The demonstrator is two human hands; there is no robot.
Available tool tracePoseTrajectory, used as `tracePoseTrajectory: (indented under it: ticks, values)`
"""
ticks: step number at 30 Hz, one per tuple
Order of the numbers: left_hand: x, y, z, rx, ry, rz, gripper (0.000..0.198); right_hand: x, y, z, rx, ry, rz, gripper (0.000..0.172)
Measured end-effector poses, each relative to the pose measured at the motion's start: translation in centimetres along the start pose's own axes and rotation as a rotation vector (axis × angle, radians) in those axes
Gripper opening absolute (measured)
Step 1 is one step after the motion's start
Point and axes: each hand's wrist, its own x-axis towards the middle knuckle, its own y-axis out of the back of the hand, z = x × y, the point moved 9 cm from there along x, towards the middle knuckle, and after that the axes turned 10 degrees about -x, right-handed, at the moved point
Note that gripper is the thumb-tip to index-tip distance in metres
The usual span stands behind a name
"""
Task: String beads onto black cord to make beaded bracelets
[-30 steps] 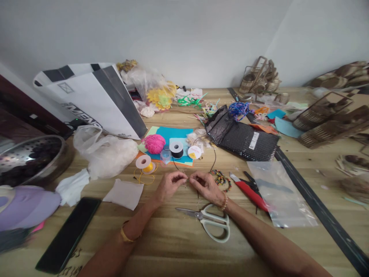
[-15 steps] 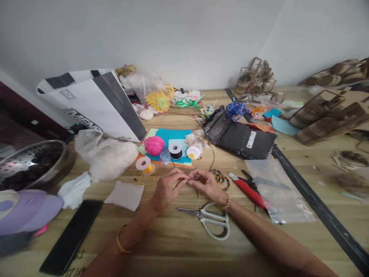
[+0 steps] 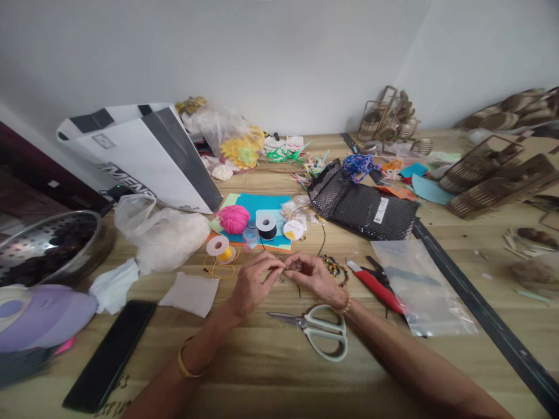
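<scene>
My left hand and my right hand meet at the middle of the table, thumbs and fingers pinched together. Between their fingertips is a thin black cord, mostly hidden by the fingers; a loop of it rises behind the right hand and an end hangs below. A tiny dark spot at the fingertips is too small to make out. Beside my right hand lie multicoloured bead strings. Scissors rest below the hands. A spool of black cord stands just behind them.
To the left are a yellow thread spool, a pink yarn ball, a white pouch and a dark phone. On the right lie a red-handled tool, a clear plastic bag and a black bubble mailer.
The fingertips have parted slightly, with a small dark spot now showing between them. Both hands otherwise stay in place, still pinching.
</scene>
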Motion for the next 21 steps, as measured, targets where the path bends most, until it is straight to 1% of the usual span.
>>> tracePoseTrajectory:
  ticks: [4, 11, 14, 17, 21]
  values:
    - [0.0, -0.1, -0.3, 0.032, 0.005, -0.017, 0.012, 0.1, -0.2, 0.1, 0.024, -0.024, -0.022, 0.032]
    - [-0.2, -0.3, -1.1, 0.045, 0.012, -0.020, 0.012, 0.1, -0.5, 1.2, 0.105, -0.095, -0.048, 0.035]
    - [-0.3, -0.4, -1.2, 0.047, 0.010, -0.018, 0.012, 0.2, -0.3, 1.4, 0.058, -0.091, -0.024, 0.035]
    - [-0.3, -0.4, -1.5, 0.038, 0.037, -0.018, 0.012, 0.2, 0.0, 1.3, -0.007, -0.070, -0.004, 0.035]
    - [-0.3, -0.6, -2.4, -0.006, 0.099, -0.024, 0.012, 0.2, -0.1, 1.3, -0.005, -0.067, -0.025, 0.034]
